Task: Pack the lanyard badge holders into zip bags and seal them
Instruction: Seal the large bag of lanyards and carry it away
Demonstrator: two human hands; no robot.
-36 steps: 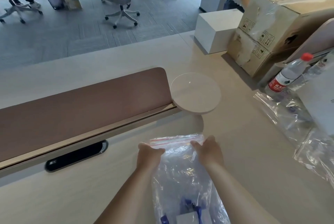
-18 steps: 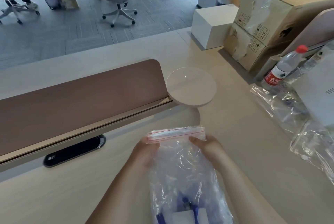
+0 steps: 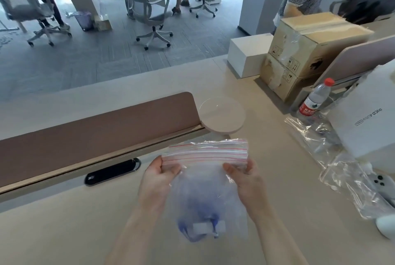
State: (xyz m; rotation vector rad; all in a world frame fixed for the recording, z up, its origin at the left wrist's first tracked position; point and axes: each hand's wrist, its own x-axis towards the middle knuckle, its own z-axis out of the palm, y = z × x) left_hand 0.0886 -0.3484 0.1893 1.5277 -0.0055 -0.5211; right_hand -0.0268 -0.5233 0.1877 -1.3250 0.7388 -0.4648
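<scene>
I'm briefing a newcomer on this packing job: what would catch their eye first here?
The clear zip bag held at bottom centre, its red-striped mouth pinched at either end by the left hand and right hand. A blue lanyard badge holder lies in its bottom. At right, a red-capped water bottle stands near a cardboard box.

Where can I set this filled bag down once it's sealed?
The widest bare desk for the zip bag lies left of the left hand, in front of the black cable slot. A narrower strip runs between the round disc and the loose zip bags, beyond the right hand. The right side is crowded: those bags, water bottle, white box.
</scene>
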